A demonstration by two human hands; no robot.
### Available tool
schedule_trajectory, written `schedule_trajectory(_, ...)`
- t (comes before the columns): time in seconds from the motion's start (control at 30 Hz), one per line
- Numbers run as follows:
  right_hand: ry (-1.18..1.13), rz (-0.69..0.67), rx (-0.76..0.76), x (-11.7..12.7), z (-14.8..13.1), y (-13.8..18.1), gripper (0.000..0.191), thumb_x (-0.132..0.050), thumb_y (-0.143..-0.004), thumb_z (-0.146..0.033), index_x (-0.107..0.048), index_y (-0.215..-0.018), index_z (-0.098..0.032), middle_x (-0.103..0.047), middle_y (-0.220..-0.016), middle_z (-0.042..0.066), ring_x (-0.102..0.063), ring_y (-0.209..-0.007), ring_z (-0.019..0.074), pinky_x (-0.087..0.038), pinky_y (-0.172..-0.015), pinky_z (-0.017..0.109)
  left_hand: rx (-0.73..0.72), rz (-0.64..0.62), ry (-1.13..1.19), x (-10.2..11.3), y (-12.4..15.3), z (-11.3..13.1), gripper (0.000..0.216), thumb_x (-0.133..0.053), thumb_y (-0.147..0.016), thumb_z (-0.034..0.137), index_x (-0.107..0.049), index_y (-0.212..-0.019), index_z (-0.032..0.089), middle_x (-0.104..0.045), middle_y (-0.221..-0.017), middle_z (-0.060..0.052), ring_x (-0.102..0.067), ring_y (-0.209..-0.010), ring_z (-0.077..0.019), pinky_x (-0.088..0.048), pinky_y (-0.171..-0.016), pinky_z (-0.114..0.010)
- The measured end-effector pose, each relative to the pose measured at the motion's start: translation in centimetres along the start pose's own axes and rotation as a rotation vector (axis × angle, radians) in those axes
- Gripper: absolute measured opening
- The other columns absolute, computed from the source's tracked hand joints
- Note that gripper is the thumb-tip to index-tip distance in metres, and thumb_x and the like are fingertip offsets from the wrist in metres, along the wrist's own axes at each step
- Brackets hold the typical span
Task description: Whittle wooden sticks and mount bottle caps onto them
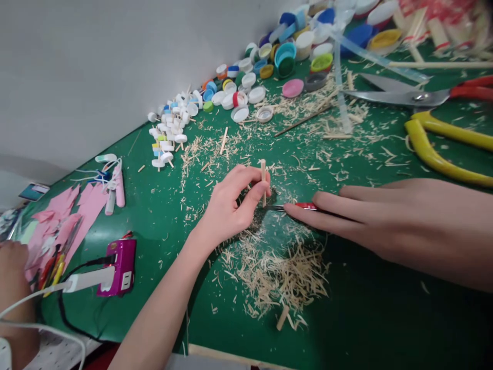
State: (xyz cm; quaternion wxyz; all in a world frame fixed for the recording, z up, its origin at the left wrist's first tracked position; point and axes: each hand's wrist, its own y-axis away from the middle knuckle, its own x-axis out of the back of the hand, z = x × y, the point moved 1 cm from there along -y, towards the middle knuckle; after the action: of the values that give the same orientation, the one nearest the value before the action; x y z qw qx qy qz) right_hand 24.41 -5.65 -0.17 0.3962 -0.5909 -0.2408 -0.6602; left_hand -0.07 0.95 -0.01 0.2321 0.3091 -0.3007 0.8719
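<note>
My left hand (231,205) pinches a short wooden stick (263,174) upright between thumb and fingers, its lower end on the green mat (162,205). From the right, my right hand (370,218) grips a small red-handled knife (298,206), whose blade points left at the base of the stick. A heap of pale wood shavings (277,267) lies just in front of both hands. A cut stick piece (282,317) rests near the front of that heap.
Many plastic bottle caps (269,56) are piled at the back, beside caps on sticks (167,139). Large scissors (416,95) and yellow-handled pliers (442,149) lie at right. Pink paper (73,210), a magenta device (119,267) with cables and another person's hand (13,267) are at left.
</note>
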Motion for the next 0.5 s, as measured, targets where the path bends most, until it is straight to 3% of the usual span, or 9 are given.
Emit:
schedule_trajectory(0.07,-0.006,0.053,-0.021,-0.7,0.1,0.1,0.058,-0.014,-0.098,-0.018,-0.025,-0.153,-0.033,-0.056,-0.121,0.003,-0.054,-0.083,0.0125,-0.035,-0.058,0.032,0.004,-0.001,-0.002,0.0,0.0,0.0,0.017,-0.046,-0.096,0.03,-0.056,-0.084,0.022,-0.067,-0.088,-0.002,-0.063,-0.083,-0.012,-0.052,-0.073,-0.03)
schedule_trajectory(0.2,-0.04,0.21,-0.05,-2.1,-0.1,0.3,0.059,-0.005,-0.098,-0.023,-0.019,-0.155,-0.033,-0.058,-0.111,0.007,-0.045,-0.065,0.011,-0.025,-0.053,0.033,0.013,0.002,0.003,0.0,0.0,-0.1,0.018,-0.047,-0.096,0.029,-0.056,-0.083,0.021,-0.067,-0.088,-0.002,-0.062,-0.081,-0.011,-0.051,-0.074,-0.029)
schedule_trajectory(0.27,-0.041,0.179,-0.053,-2.5,-0.3,0.5,0.059,-0.007,-0.098,-0.022,-0.015,-0.156,-0.033,-0.058,-0.108,0.007,-0.043,-0.063,0.0108,-0.025,-0.053,0.033,0.009,0.004,-0.003,0.1,0.0,-0.1,0.019,-0.046,-0.097,0.029,-0.055,-0.083,0.021,-0.066,-0.088,-0.002,-0.062,-0.081,-0.0107,-0.051,-0.074,-0.029)
schedule_trajectory(0.5,-0.064,0.135,-0.164,-0.1,-1.2,1.2,0.059,-0.019,-0.1,-0.021,-0.01,-0.155,-0.04,-0.059,-0.114,-0.001,-0.054,-0.095,0.0121,-0.04,-0.066,0.034,0.002,-0.019,0.012,0.1,0.2,-0.2,0.02,-0.041,-0.098,0.03,-0.054,-0.085,0.022,-0.064,-0.09,-0.003,-0.061,-0.091,-0.0137,-0.052,-0.078,-0.032)
